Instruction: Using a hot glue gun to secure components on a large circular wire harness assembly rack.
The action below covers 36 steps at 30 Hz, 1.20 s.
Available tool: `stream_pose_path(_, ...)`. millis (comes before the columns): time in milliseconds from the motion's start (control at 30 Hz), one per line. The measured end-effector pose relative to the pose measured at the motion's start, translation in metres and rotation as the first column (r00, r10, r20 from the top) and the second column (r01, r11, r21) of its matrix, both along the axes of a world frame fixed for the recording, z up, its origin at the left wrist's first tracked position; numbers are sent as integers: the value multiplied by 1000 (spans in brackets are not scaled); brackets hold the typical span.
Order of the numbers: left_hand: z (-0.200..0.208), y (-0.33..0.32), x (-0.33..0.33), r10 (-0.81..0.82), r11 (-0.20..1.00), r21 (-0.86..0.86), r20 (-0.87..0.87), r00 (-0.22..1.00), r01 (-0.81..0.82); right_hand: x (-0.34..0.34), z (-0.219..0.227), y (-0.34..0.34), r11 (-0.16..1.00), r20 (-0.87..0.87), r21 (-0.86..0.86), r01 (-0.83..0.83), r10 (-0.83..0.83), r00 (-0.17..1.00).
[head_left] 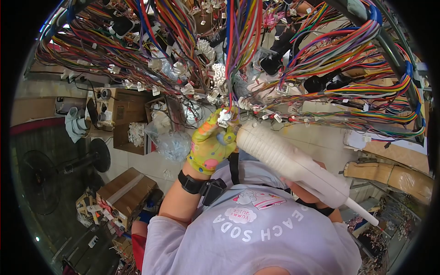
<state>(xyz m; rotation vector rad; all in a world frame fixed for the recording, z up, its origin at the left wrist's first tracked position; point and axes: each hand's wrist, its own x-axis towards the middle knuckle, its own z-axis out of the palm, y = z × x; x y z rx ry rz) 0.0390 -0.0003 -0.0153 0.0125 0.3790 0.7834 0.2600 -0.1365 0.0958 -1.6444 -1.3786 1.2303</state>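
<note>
My left hand (207,149), in a yellow-green patterned glove, is closed around a white plastic connector (224,118). Thin coloured wires (230,94) run up from that connector into a hanging bundle. A long white tool (293,160), ribbed at its far end and ending in a thin tapered tip at the lower right, slants across in front of me. Its ribbed end comes close to the gloved fingers. Underneath it my right hand (295,185) holds it up; the tool hides the right fingers almost wholly.
Thick wire bundles (330,57) with white connectors hang from a dark metal frame (394,50) ahead. At left are a fan (39,183), a taped carton (126,192), an open box of white parts (136,134) and a clear plastic bag (172,144). Brown cardboard (389,176) lies right.
</note>
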Motion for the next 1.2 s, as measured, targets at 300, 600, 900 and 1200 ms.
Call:
stream_pose_path(300, -4, 3, -1, 10, 1000, 25, 93, 996, -12, 8, -1, -4, 992, -23, -104, -65, 63, 998)
stream_pose_path(600, 15, 2, 6, 93, 991, 97, -21, 995, -91, -1, -2, 5, 988, 77, -153, 27, -16, 997)
stream_pose_path(900, 12, 3, 3, 79, 992, 97, 12, 997, -80, 3, -13, -2, 999, 37, 33, -36, 35, 999)
stream_pose_path(1200, 14, 4, 7, 99, 990, 99, -2, 995, -98, 6, -10, 0, 990, 77, 110, -84, 75, 994)
